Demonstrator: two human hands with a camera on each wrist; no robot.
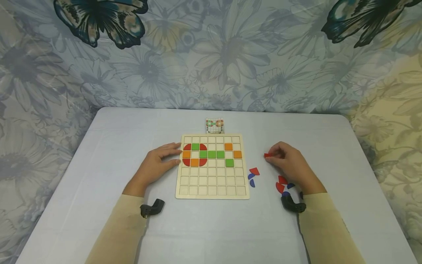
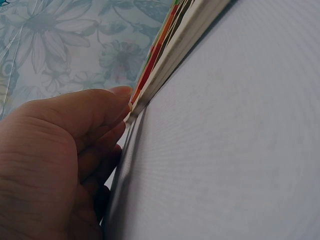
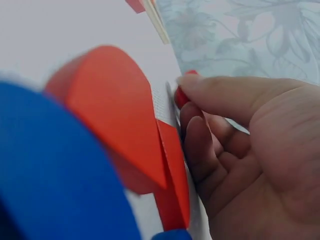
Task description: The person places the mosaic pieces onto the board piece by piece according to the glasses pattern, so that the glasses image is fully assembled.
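A cream grid board (image 1: 212, 181) holds orange, green and red pieces in its upper rows. Red quarter-round pieces fill four cells at the upper left, around green and orange squares. The left hand (image 1: 155, 165) touches the board's left edge with its fingertips, fingers relaxed; the left wrist view shows the thumb of this hand (image 2: 55, 150) at the edge. To the right of the board, the right hand (image 1: 290, 163) pinches a red piece (image 1: 267, 155) between thumb and fingers. In the right wrist view, that hand (image 3: 250, 135) grips the red piece (image 3: 182, 95), partly hidden by the fingers.
A small patterned card (image 1: 214, 125) lies behind the board. Beside the board's right edge are a red piece (image 1: 254, 171) and two blue ones (image 1: 252, 183). More red (image 1: 280, 187) and blue pieces (image 1: 290, 186) lie near the right wrist, some partly covered by the wrist camera (image 1: 293, 204).
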